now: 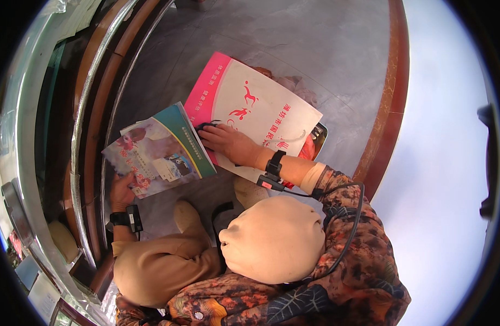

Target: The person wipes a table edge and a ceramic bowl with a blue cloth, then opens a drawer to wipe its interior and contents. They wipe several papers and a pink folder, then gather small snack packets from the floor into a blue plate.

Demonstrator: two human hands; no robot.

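Note:
My left hand (122, 191) grips the lower left corner of a small stack of booklets (152, 155). The top one has a pale purple floral cover with a green band, and a small card with a picture (176, 167) lies on it. My right hand (228, 142) rests across a large pink-and-white paper bag (266, 103), its fingers bent at the pink edge beside the booklets. Something black and thin, perhaps a cord, shows at those fingertips. The bag's printed face is up, and its lower part is partly hidden by my forearm.
Under the bag's right edge, a red item (308, 148) and a dark-rimmed object show in part. Brownish crumpled material (296, 84) lies behind the bag on the grey tiled floor (337, 43). A glass-and-metal-edged counter (87, 103) runs along my left. My bent knees (274, 239) are close in front.

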